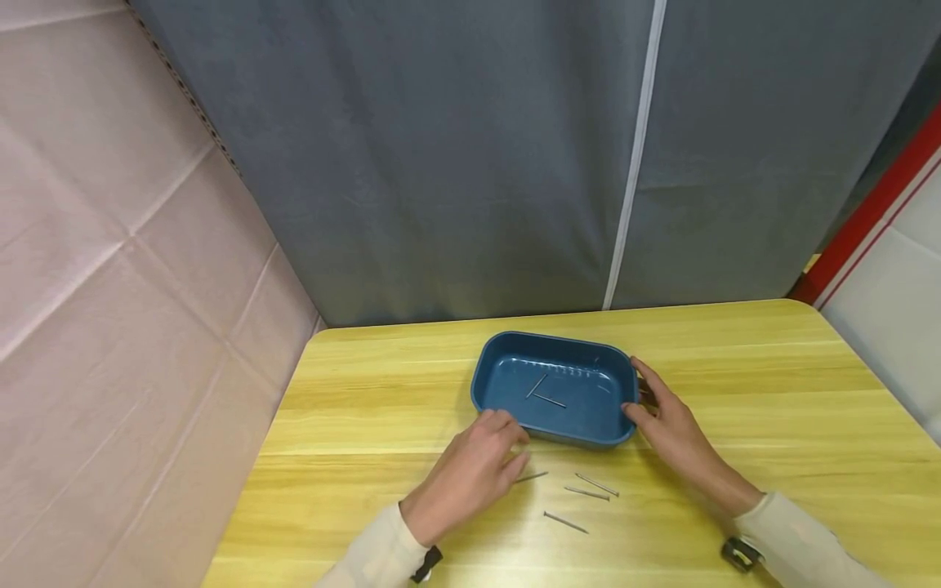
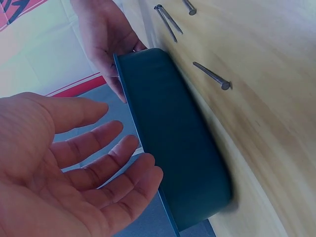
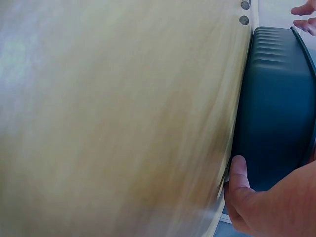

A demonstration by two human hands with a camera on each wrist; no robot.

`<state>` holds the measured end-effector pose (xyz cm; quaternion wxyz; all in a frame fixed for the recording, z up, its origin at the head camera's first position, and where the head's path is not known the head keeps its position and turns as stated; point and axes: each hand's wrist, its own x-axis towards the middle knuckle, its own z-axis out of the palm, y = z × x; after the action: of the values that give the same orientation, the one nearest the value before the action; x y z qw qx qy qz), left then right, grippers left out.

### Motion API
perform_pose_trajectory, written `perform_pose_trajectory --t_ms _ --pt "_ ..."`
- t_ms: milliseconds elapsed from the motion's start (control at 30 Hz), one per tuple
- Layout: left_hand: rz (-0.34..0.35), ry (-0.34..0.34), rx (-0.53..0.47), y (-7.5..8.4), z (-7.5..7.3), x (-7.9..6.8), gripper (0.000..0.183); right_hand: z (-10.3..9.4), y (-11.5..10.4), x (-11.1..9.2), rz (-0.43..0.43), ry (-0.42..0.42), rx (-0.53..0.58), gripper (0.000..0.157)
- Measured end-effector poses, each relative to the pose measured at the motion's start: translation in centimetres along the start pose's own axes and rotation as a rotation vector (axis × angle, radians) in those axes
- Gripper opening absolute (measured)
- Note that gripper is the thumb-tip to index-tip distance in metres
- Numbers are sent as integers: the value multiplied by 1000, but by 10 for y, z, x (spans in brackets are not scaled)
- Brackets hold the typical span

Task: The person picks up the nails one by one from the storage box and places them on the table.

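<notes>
A blue plastic tray point(image 1: 566, 434) stands on the wooden table, with two nails point(image 1: 550, 401) lying on its floor. My right hand point(image 1: 672, 429) grips the tray's right end, thumb at the near side and fingers toward the far corner. Over the near left rim hovers my left hand point(image 1: 470, 469). In the left wrist view its fingers point(image 2: 94, 148) are loosely bent, with nothing between them. Several more nails point(image 1: 566, 523) lie on the table in front of the tray, one of them partly hidden behind the left hand.
The wooden table point(image 1: 353, 408) reaches back to a grey curtain point(image 1: 441, 204). Pale cloth point(image 1: 132, 343) hangs along the left side. A red and white panel point(image 1: 882, 237) stands at the right edge.
</notes>
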<state>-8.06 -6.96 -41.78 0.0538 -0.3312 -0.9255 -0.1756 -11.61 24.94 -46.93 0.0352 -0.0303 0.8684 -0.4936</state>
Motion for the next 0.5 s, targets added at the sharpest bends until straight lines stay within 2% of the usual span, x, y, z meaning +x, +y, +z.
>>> perform_pose_trajectory --t_ms 500 --pt "-26 19 -57 0 -6 14 26 0 1 1 1 -2 5 77"
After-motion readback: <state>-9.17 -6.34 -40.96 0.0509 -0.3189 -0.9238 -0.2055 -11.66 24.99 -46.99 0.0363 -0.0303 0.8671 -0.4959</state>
